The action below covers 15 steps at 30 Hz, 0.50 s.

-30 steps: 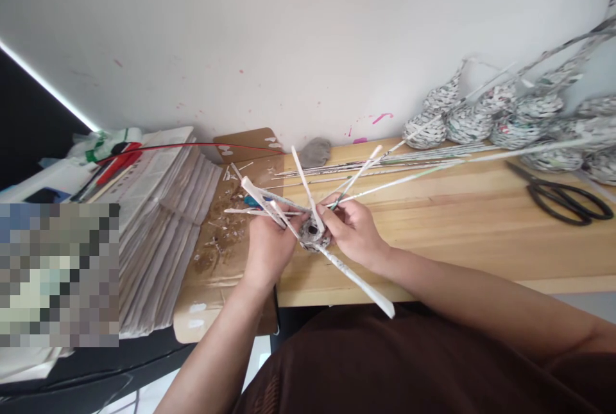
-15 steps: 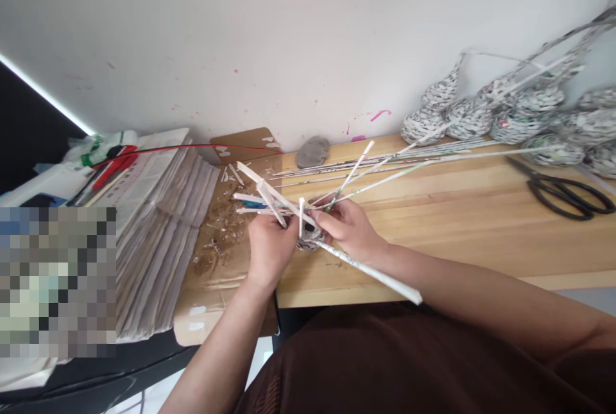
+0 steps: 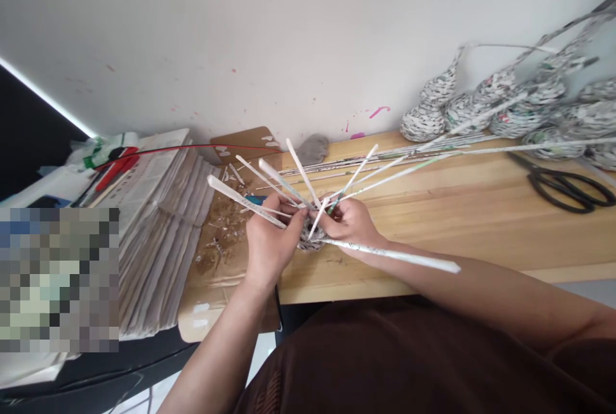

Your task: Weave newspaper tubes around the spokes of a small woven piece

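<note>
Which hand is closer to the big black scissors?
Right. The right hand is to the left of the scissors, and the left hand is farther left, past the small woven piece.

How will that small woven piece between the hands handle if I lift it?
The woven piece is probably light, being rolled paper around an opening. Its paper spokes jut out straight, so they seem fairly stiff but might crease. Their uneven spread could tip it.

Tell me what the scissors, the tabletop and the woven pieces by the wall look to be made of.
Scissors: probably metal, dark and smooth, though a coating could hide it.
Tabletop: likely wood, light, with visible grain.
Woven pieces: apparently rolled paper, matte, with print-like specks.
</note>
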Available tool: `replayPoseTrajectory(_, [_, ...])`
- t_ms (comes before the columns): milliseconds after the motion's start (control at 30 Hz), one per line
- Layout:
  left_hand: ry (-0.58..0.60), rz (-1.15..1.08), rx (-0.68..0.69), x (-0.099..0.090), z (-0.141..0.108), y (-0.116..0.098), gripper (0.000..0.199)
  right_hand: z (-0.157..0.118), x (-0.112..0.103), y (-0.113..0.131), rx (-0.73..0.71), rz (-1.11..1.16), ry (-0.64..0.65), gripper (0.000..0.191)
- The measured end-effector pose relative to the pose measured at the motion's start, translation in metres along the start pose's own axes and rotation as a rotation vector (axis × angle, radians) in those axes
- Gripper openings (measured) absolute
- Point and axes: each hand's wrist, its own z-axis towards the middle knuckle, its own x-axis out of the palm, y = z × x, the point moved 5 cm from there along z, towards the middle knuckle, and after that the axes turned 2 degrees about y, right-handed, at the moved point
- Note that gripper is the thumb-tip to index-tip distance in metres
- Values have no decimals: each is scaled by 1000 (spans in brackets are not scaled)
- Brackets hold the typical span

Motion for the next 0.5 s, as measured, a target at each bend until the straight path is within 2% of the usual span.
replayPoseTrajectory(67, [12,-54,-2,-1,-1,-2,13,1,-4,6,-16,-92,16,16])
replayPoseTrajectory(133, [106,-137,-21,-2,-1,-2,26,3,-8,11,-14,-155,45,15])
replayPoseTrajectory(233, [416,-336,-87,-4,-2,2,63,7,-14,16,-12,-221,66,14])
replayPoseTrajectory(300, [582,-467,-163,-7,-4,8,63,9,-17,18,-28,-253,56,13])
replayPoseTrajectory(333, [602,-523,-188,-8,-3,12,57,10,-18,18,-37,-265,60,12])
replayPoseTrajectory(400, [565,-601,-266,-9,-1,22,48,9,-17,18,-52,-281,87,10])
replayPoseTrajectory(500, [483,-584,-402,-3,1,35,38,6,-13,19,-93,-294,132,10])
